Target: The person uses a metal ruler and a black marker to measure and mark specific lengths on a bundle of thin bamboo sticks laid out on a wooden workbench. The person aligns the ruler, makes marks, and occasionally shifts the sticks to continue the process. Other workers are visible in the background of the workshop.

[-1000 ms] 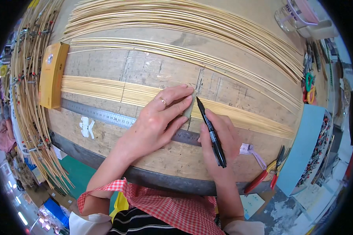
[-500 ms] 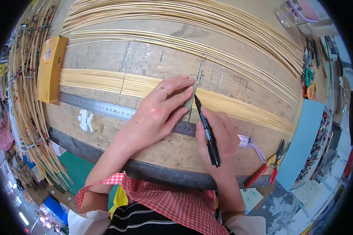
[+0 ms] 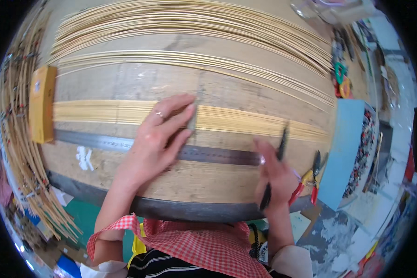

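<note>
Pressing down on the workbench (image 3: 125,78), the left hand (image 3: 160,134) is lying flat with its fingers spread wide and gripping nothing; the fingertips are resting on a flat band of pale bamboo strips (image 3: 102,112), and the palm is covering part of a long steel ruler (image 3: 217,155) running just below that band. A ring is showing on one finger.

Holding a black pen (image 3: 275,162), the right hand (image 3: 275,176) is sitting at the ruler's right end, fingers curled around the barrel; the hand is blurred, so the exact grip is probably a loose writing hold. The pen tip is pointing up toward the strip band.

Lying elsewhere:
- a yellow block (image 3: 42,104) at the left end of the strips, touching the ruler's end;
- further bundles of thin bamboo strips (image 3: 194,23) across the far side of the bench;
- red-and-yellow-handled pliers (image 3: 312,178) just right of the right hand;
- a blue sheet (image 3: 345,148) beside the pliers;
- loose cane lengths (image 3: 14,153) hanging off the bench's left edge.
</note>
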### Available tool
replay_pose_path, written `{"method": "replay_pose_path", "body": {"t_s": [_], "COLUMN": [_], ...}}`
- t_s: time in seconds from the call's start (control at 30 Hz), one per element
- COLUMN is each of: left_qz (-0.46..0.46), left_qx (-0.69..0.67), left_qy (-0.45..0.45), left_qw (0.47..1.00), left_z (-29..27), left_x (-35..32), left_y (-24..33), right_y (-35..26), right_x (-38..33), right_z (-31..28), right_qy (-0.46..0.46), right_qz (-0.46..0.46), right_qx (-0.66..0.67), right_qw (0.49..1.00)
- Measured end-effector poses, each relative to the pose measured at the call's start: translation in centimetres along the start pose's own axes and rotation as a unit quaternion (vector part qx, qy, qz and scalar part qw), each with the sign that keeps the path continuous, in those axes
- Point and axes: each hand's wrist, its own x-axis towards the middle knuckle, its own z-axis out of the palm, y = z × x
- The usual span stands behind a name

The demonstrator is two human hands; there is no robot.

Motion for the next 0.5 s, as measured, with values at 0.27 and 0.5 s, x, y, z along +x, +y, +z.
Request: {"method": "replay_pose_path", "body": {"t_s": [0.27,0.5], "left_qz": [-0.029,-0.022], "left_qx": [0.015,0.041], "left_qy": [0.000,-0.008], "left_qw": [0.999,0.999], "left_z": [-0.1,-0.1], "left_x": [0.2,0.2], "left_y": [1.0,0.9], "right_y": [3.7,4.6], "right_x": [4.2,4.3], "right_z": [-7.6,-7.9], "right_qy": [-0.058,-0.110], "right_qz": [-0.257,-0.277], "right_qx": [-0.363,-0.435], "right_qw": [0.894,0.850]}}
